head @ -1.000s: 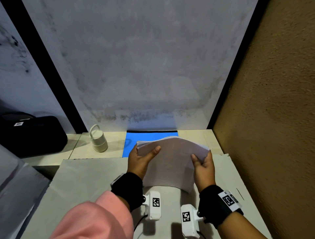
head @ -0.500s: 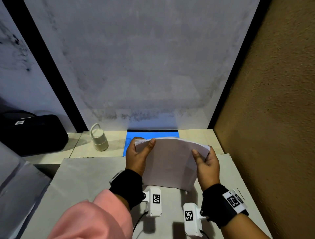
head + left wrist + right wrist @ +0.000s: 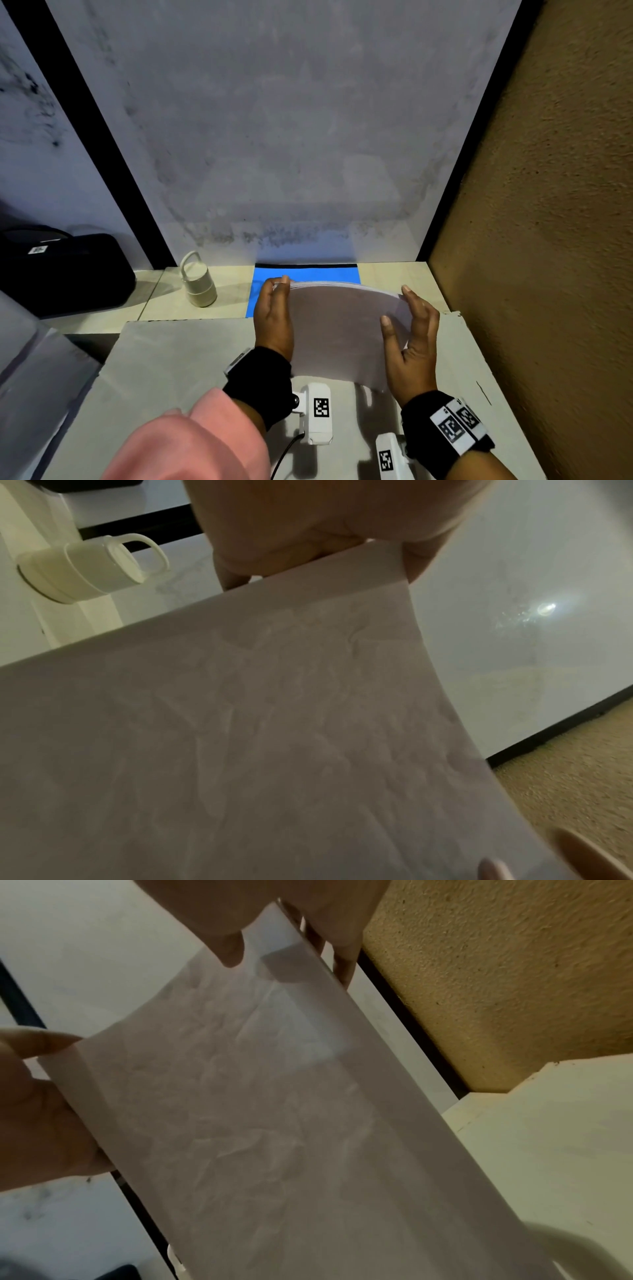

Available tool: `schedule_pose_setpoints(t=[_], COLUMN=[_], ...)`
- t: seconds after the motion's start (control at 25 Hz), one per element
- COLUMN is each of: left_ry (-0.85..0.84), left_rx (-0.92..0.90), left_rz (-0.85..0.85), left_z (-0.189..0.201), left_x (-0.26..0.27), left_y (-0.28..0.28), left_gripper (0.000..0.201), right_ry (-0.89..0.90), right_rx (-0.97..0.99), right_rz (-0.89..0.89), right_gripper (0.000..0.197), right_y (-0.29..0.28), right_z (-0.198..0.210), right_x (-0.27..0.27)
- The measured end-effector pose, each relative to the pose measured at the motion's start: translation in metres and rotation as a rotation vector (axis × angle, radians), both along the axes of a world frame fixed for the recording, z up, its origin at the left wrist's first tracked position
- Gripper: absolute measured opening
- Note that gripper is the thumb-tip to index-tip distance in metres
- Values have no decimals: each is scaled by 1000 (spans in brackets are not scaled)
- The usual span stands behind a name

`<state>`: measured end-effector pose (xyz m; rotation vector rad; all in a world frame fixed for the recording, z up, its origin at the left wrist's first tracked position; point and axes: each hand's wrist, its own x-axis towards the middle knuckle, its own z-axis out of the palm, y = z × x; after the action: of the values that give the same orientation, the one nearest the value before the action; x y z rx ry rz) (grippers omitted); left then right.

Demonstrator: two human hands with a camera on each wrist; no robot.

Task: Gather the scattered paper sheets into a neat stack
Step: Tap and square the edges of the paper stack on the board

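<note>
A stack of white paper sheets stands tilted above the grey board, its top edge bowed and its lower edge near the board. My left hand holds its left side, fingers curled over the top left corner. My right hand holds its right side, with the thumb on the front face and the fingers behind the edge. In the left wrist view the stack fills the frame, its corner tucked into my hand. In the right wrist view the sheets run between thumb and fingers.
A cream flask with a loop handle stands at the back left. A blue mat lies behind the stack, against the grey wall. A black case sits far left. A rough brown wall closes the right side.
The left hand has slid up the stack's left edge to the top corner. The right hand has turned more edge-on along the right side. The stack's top edge has squared up and bowed.
</note>
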<state>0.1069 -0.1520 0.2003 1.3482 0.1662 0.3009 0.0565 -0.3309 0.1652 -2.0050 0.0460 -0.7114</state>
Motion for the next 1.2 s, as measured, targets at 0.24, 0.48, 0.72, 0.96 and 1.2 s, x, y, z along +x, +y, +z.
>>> schedule_pose_setpoints(t=[0.24, 0.48, 0.72, 0.96, 1.2], left_ry=[11, 100, 24, -192, 94], left_rx=[13, 5, 756, 950, 255], left_rz=[-89, -83, 149, -382, -239], left_z=[-12, -17, 11, 49, 8], left_x=[-8, 1, 5, 12, 10], left_y=[0, 2, 3, -16, 9], left_gripper=[50, 24, 61, 26, 29], right_ry=[117, 344, 379, 166, 629], right_rx=[326, 571, 427, -413, -477], right_rz=[1, 19, -47, 7, 4], right_gripper=[71, 34, 28, 41, 22], right_y=[2, -5, -6, 2, -37], right_z=[8, 5, 13, 68, 58], right_x=[1, 18, 23, 25, 20])
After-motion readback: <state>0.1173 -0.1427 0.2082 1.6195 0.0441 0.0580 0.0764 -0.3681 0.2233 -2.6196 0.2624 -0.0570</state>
